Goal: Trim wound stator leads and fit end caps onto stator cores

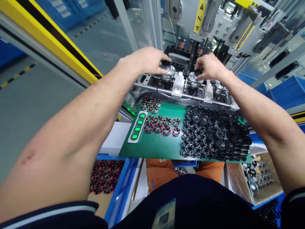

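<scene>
Readable text: only a yellow label (200, 12) on the machine head, showing a warning triangle and the letter Z. There's partial white lettering on the orange fabric under the green table's near edge, too cut off to read.

Left hand (145, 60) is closing around a dark round part (166, 65) sitting on the left silver fixture (168, 73) of the machine. Right hand (209, 66) is pinching a second dark part (197, 73) on the middle fixture (194, 81). The hands are working apart, one per fixture. A third fixture (218, 87) is sitting just right of the right hand, untouched.

Green table (157, 144) is lying just in front of the fixtures:
- small wound rings with red-copper coils (162, 124) lying in rows on the left half, a few more (150, 104) near the back edge
- a big heap of black ring parts (212, 133) covering the right half
- a strip of four lit green buttons (137, 126) at the left edge

Containers:
- blue bin (121, 187) under the table's left side, holding dark rings with red windings (105, 176)
- cardboard box (238, 184) at lower right, holding silver-and-black metal parts (259, 175); type hard to tell
- more blue bins (286, 92) at far right, contents not visible
</scene>
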Action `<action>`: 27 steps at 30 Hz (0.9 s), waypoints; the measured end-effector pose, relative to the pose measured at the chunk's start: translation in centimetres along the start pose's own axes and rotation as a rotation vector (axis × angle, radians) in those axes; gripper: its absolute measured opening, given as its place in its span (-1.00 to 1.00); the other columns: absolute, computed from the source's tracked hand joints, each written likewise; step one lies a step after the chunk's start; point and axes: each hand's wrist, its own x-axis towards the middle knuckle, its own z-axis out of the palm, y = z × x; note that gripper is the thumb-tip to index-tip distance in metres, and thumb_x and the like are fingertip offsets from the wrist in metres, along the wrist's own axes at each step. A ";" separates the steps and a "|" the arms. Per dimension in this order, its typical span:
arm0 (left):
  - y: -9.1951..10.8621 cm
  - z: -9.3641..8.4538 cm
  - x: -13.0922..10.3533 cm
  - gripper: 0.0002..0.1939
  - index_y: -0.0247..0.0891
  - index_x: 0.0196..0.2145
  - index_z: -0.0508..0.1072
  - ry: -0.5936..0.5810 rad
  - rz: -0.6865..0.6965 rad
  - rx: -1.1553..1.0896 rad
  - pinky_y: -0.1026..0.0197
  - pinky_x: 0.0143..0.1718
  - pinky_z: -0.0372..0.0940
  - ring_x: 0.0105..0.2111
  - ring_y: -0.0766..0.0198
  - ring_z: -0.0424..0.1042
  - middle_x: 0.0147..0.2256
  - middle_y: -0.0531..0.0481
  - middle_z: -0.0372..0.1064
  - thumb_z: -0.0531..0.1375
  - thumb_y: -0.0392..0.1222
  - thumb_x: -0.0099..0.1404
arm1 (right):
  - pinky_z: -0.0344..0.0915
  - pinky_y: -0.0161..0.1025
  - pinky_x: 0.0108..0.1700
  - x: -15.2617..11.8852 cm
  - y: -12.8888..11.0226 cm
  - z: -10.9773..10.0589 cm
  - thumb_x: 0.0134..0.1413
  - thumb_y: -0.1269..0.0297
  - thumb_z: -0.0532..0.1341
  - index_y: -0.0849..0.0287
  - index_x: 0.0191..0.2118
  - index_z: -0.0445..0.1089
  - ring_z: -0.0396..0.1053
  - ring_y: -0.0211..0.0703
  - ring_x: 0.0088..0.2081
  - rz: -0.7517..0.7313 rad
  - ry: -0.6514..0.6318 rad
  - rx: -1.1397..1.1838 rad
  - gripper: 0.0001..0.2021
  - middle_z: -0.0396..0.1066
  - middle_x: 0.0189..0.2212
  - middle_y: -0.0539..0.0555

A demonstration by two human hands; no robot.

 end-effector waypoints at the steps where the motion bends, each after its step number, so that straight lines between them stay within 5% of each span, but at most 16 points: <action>1: 0.2 1.2 -0.9 -0.35 -0.60 0.30 0.56 0.033 0.008 -0.014 -0.41 0.70 0.14 0.57 -0.07 0.41 0.49 -0.26 0.48 0.59 -0.20 0.40 | 0.70 0.37 0.23 0.2 0.0 -0.2 -0.11 0.05 0.77 -0.06 -0.19 0.71 0.75 0.34 -0.03 -0.010 -0.015 0.006 -0.61 0.80 -0.13 0.07; 3: 0.3 3.7 -2.5 -0.15 -0.50 0.50 0.40 0.110 0.025 -0.042 -0.35 0.78 0.03 0.71 -0.04 0.15 0.71 -0.23 0.09 0.57 -0.24 0.40 | 0.69 0.38 0.26 0.4 -0.1 -0.8 -0.12 0.05 0.78 -0.08 -0.19 0.71 0.76 0.33 -0.02 -0.031 -0.063 0.003 -0.60 0.80 -0.12 0.06; 5: 0.0 5.7 -3.5 -0.04 -0.39 0.62 0.27 0.171 0.037 -0.078 -0.30 0.82 -0.05 0.75 0.04 0.01 0.76 -0.11 -0.07 0.54 -0.22 0.41 | 0.67 0.40 0.30 0.5 -0.3 -1.4 -0.05 0.00 0.76 -0.03 -0.12 0.73 0.76 0.30 0.01 -0.046 -0.123 -0.020 -0.59 0.80 -0.07 0.07; 10: -1.1 7.6 -3.7 -0.11 -0.31 0.61 0.30 0.262 0.036 -0.188 -0.27 0.82 -0.03 0.67 0.17 0.12 0.67 0.03 0.21 0.44 0.05 0.50 | 0.64 0.42 0.40 1.2 -0.9 -3.2 0.07 -0.18 0.71 -0.05 -0.06 0.73 0.76 0.22 0.08 -0.025 -0.221 -0.043 -0.54 0.80 -0.03 0.03; 15: -0.8 7.3 -4.1 -0.09 -0.34 0.62 0.27 0.281 0.046 -0.181 -0.33 0.81 -0.04 0.67 0.12 0.11 0.70 -0.02 0.15 0.31 0.27 0.57 | 0.65 0.40 0.39 0.7 -2.2 -4.0 0.16 -0.23 0.67 0.04 0.01 0.76 0.76 0.27 0.11 0.047 -0.271 -0.062 -0.49 0.80 0.01 0.09; 18: -0.8 7.6 -3.8 -0.07 -0.22 0.60 0.31 0.286 0.007 -0.177 -0.21 0.80 0.00 0.64 0.26 0.12 0.68 0.12 0.19 0.24 0.36 0.50 | 0.49 0.38 0.54 -2.2 -3.9 -2.2 0.34 0.05 0.57 0.30 0.35 0.62 0.60 0.36 0.39 0.063 -0.209 -0.099 -0.39 0.69 0.32 0.31; 21: -1.0 8.1 -3.0 -0.05 -0.16 0.55 0.38 0.314 -0.026 -0.202 -0.13 0.78 0.04 0.59 0.35 0.18 0.65 0.18 0.26 0.23 0.41 0.39 | 0.19 0.59 0.69 -5.6 -5.0 1.1 0.40 0.14 0.43 0.46 0.73 0.07 0.02 0.61 0.76 0.113 -0.207 -0.084 -0.01 0.03 0.77 0.48; 23: -1.0 8.2 -2.8 -0.03 -0.13 0.51 0.42 0.338 -0.027 -0.241 -0.08 0.76 0.10 0.55 0.39 0.22 0.61 0.19 0.33 0.26 0.44 0.32 | 0.00 0.71 0.73 -6.8 -4.9 3.0 0.40 0.10 0.35 0.42 0.80 -0.17 -0.17 0.73 0.79 0.171 -0.246 -0.049 0.10 -0.31 0.84 0.40; 27: 0.1 7.7 -3.7 -0.21 -0.01 0.41 0.52 0.431 -0.012 -0.222 -0.16 0.77 0.06 0.58 0.30 0.17 0.43 0.16 0.55 0.28 0.34 0.33 | -0.13 0.78 0.74 -6.2 -3.8 4.1 0.36 -0.01 0.33 0.22 0.81 -0.05 -0.16 0.75 0.79 0.191 -0.282 0.015 0.06 -0.18 0.84 0.26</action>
